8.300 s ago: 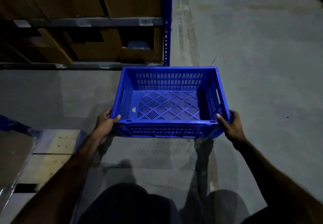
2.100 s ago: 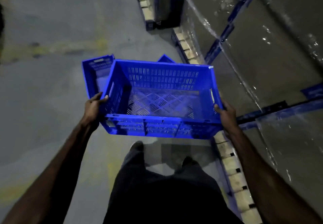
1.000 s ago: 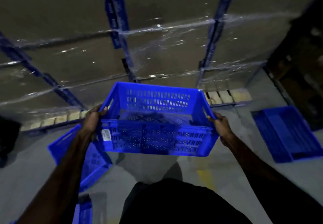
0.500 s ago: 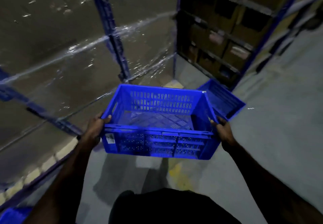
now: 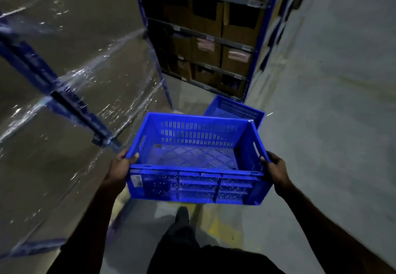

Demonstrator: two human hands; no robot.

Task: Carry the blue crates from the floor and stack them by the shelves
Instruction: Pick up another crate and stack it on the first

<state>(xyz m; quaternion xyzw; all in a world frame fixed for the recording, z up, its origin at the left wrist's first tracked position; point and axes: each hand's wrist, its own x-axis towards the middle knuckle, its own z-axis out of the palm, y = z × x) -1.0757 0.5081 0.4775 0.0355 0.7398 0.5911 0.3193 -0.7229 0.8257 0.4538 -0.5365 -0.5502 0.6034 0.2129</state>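
I hold an empty blue slotted crate (image 5: 196, 186) in the air in front of my waist. My left hand (image 5: 120, 170) grips its left rim near the front corner. My right hand (image 5: 276, 170) grips the right rim by the handle slot. A white label sits on the crate's front left. Behind it, a second blue crate (image 5: 234, 107) rests on the floor at the foot of the shelves (image 5: 214, 38); its near part is hidden by the one I carry.
A tall stack of boxes in shiny plastic wrap with blue straps (image 5: 64, 81) stands close on my left. Blue-framed shelves with cardboard boxes are straight ahead. Grey concrete floor (image 5: 332, 124) stretches to the right. My foot (image 5: 182, 215) and a yellow floor mark (image 5: 216, 225) are below the crate.
The view has swung right and forward: the shelves and the floor crate now sit nearer and more centred. My grip on the carried crate is unchanged.
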